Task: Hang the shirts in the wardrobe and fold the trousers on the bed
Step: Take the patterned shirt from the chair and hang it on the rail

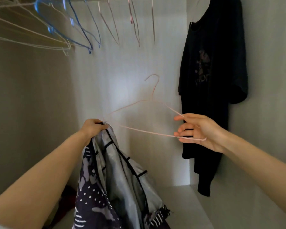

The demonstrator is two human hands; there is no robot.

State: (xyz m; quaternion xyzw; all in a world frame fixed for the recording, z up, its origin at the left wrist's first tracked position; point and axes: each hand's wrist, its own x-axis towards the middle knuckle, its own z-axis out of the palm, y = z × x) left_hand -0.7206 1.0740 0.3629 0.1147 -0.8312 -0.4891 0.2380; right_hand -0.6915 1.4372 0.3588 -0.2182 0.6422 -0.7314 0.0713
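In the wardrobe (pixel 122 71) a black T-shirt (pixel 213 80) hangs right of bare hangers (pixel 72 22), while the left hand (pixel 92 128) grips a patterned shirt (pixel 116 171) with curled fingers (pixel 100 125) and the right hand (pixel 200 129), fingers half open, pinches a pink hanger (pixel 153 100).

The inside of a home wardrobe (pixel 45 96): a pale panelled back wall (pixel 122 71), blue and pink wire hangers (pixel 82 30) hanging in a row along the top, a black T-shirt (pixel 213 80) hung at the right.
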